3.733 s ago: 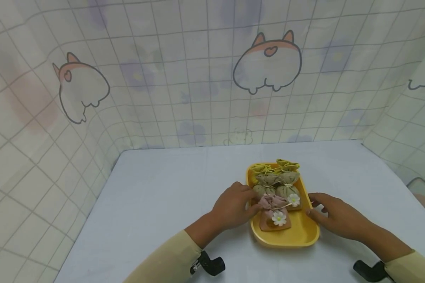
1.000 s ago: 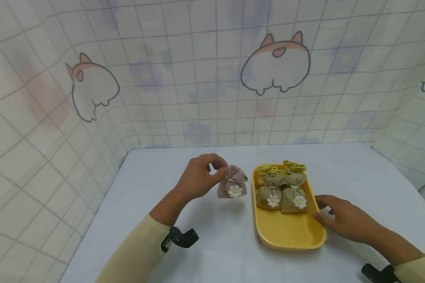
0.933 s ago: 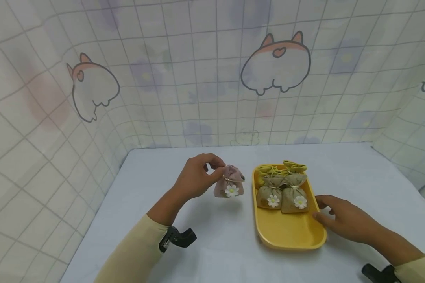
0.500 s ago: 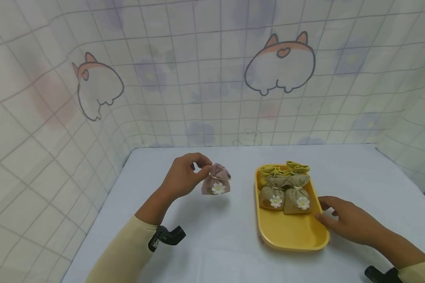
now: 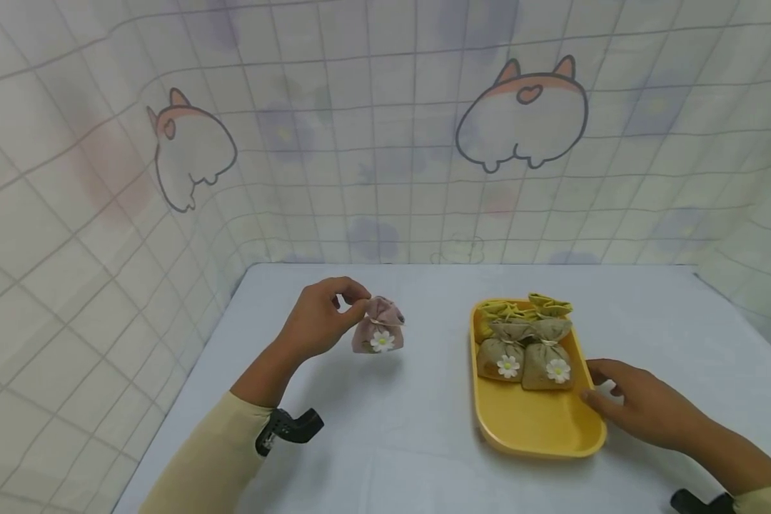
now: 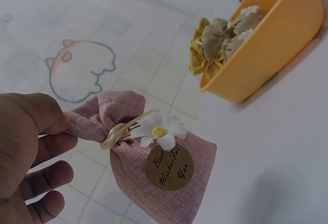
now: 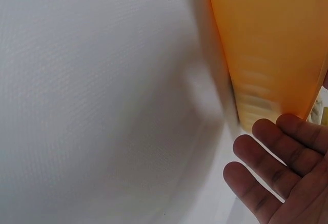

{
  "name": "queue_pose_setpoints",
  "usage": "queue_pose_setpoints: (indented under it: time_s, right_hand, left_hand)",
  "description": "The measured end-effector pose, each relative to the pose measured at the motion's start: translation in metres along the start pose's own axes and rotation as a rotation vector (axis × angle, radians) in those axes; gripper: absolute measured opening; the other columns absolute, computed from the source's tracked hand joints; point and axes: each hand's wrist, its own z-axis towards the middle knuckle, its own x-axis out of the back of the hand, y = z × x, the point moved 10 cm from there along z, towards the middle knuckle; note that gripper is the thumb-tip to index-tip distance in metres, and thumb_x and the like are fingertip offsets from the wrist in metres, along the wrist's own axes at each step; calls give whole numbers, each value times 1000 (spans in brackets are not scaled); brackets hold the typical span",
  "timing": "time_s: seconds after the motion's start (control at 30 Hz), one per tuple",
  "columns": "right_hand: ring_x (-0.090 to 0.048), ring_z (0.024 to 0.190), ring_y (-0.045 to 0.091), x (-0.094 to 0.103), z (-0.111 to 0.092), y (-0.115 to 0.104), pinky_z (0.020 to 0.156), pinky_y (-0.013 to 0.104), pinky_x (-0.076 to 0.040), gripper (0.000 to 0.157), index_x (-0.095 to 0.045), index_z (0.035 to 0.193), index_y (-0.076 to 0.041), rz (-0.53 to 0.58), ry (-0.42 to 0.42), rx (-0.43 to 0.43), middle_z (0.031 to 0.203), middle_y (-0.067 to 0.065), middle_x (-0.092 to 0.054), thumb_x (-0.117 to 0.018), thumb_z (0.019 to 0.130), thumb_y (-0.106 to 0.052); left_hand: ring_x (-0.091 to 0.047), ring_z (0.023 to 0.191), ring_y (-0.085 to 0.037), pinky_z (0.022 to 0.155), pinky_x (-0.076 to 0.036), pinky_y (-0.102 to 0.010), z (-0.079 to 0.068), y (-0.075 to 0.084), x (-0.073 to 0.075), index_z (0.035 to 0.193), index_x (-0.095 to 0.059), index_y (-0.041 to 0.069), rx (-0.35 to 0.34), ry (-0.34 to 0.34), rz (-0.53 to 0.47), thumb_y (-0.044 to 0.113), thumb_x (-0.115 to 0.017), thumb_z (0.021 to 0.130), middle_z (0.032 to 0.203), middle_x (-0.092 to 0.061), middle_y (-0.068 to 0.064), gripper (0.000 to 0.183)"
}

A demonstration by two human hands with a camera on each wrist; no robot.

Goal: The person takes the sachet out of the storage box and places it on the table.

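My left hand [image 5: 321,318] pinches the gathered top of a pink cloth drawstring pouch [image 5: 364,340] between thumb and forefinger, holding it above the table left of the tray. In the left wrist view the pouch [image 6: 148,188] carries a white fabric daisy and a round "Best Wishes For You" sticker; the other fingers curl loosely beside it. My right hand [image 5: 649,407] grips the right wall of a yellow plastic tray [image 5: 540,428], thumb at the rim and forefinger outside. Two olive-beige pouches [image 5: 546,364] with daisies lie in the tray, partly covering yellow ones [image 5: 504,311] behind.
A white-covered table [image 5: 417,428] bears the tray. Behind and to the left hangs a checked curtain [image 5: 385,143] with cartoon animal prints. A black wrist mount [image 5: 289,428] sits on the left sleeve.
The pink pouch was in the tray at first; my left hand has lifted it out and carried it leftward. My right hand stays at the tray's right side. The head view has shifted slightly.
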Motion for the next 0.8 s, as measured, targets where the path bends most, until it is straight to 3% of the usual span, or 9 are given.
queue_pose_setpoints:
  time_s: [0.8]
  right_hand:
    - [-66,99,32,-1,2,2,75,51,-57,69,-55,137,5,1,-4,0,128,22,-64,-66,97,-50]
  left_hand:
    - [-60,92,-18,84,-48,-39,-14,-34,25,104,-74,17,68,50,40,21,-69,98,97,-70,6,8]
